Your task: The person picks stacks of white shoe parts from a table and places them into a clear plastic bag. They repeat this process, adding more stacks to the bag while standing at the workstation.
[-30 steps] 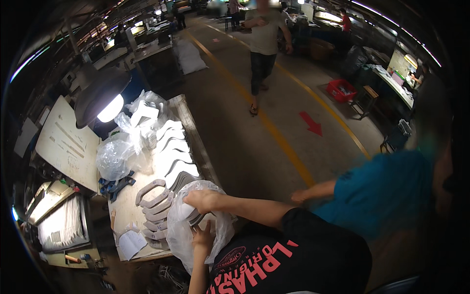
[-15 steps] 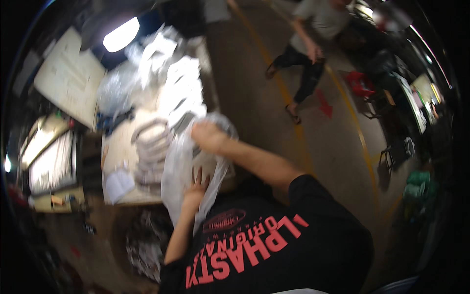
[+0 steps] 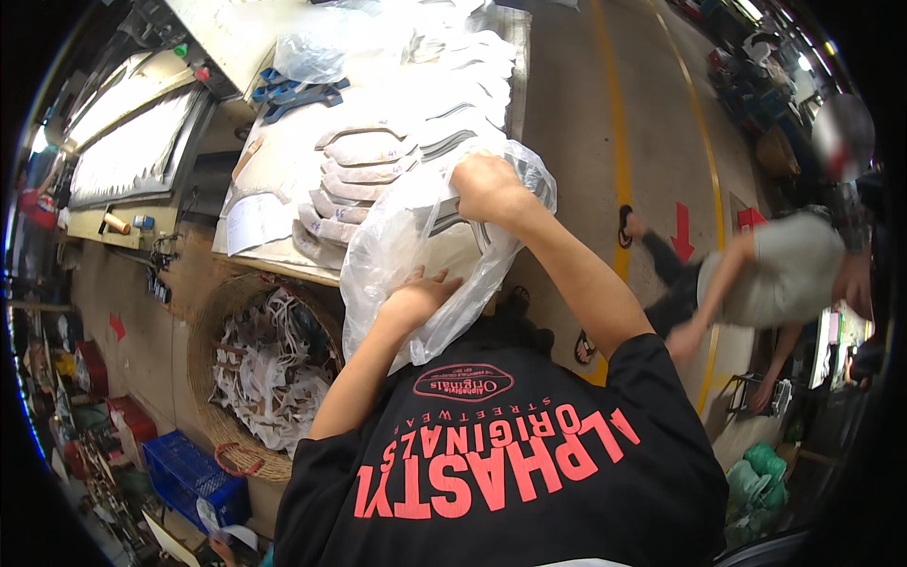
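Note:
A clear plastic bag [image 3: 373, 274] hangs at the near edge of the table, its mouth spread around both my hands. My right hand [image 3: 491, 192] is closed at the bag's far side, gripping curved grey pieces [image 3: 484, 236] whose ends show below the fist. My left hand [image 3: 419, 299] rests at the bag's near side, fingers apart and holding nothing. Just left of the bag lie curved grey-beige pieces [image 3: 364, 175] in overlapping rows. Farther up the table are stacked white-and-grey curved pieces [image 3: 453, 118].
A wicker basket [image 3: 203, 378] full of white scraps stands below the table [image 3: 326, 274]. A sheet of paper [image 3: 257, 223] and blue straps [image 3: 298, 94] lie on the tabletop. Beyond the basket is a blue crate [image 3: 194, 482]. A person [image 3: 775, 269] bends over at the right.
My view has shifted, so the table sits higher and the basket shows fully. Both hands remain at the bag, with grey pieces now visible under my right fist. The walking person now bends down.

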Available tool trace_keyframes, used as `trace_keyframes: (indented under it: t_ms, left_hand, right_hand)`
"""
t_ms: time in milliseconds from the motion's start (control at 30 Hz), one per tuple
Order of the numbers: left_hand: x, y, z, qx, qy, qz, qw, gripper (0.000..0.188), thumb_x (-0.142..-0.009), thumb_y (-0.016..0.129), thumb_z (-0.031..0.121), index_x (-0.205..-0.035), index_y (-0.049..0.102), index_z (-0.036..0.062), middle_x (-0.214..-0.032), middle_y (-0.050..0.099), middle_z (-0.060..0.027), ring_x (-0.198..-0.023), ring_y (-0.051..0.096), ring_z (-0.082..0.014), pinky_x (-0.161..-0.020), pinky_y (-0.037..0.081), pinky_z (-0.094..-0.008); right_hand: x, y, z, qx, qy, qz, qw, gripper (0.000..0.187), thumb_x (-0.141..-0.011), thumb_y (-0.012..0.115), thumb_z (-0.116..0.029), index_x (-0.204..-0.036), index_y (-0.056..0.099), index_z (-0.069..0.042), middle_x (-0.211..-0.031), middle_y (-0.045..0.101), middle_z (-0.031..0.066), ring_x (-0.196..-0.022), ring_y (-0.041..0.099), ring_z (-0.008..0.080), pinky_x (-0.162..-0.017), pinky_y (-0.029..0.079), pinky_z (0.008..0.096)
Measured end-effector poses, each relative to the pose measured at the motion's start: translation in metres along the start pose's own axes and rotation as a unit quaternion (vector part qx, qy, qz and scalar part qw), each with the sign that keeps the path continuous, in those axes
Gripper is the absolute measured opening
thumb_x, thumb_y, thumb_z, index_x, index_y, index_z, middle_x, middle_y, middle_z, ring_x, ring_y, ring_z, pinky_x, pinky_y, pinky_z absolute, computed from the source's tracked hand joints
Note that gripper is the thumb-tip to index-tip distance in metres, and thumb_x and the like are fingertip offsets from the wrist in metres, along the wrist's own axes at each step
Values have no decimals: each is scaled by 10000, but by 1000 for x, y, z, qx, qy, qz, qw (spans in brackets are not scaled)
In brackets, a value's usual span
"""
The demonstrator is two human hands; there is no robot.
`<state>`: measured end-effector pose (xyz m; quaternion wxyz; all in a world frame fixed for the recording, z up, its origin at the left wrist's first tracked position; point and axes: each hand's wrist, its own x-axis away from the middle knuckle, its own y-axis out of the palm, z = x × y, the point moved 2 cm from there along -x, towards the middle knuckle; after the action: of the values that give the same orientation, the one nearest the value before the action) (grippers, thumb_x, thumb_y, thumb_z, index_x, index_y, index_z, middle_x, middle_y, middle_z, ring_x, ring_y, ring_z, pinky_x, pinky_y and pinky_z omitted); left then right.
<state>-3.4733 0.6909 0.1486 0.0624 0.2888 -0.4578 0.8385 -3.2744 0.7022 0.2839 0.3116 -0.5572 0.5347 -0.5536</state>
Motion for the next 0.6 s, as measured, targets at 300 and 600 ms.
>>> trace_keyframes:
  t_ms: [300,600]
  left_hand:
    - [-10,41,-18,197,-116,196,954,634,-1034,534,358,-1630,390,199,-1611,455,-228,-1429,506,-420,-1208,366,-463]
    - [-68,81,-22,206,-97,167,959,452,-996,576,322,-1375,623,80,-1414,598,-201,-1319,576,-358,-1133,437,-471]
  right_hand:
    - [-12,13,-7,76,-67,76,992,273,-779,681,-55,-1026,790,-89,-1004,762,190,-963,741,367,-878,550,503]
    - [-43,60,-18,-165,-276,38,946,436,-773,772,-206,-1177,752,-45,-1116,751,230,-1076,714,401,-949,551,493]
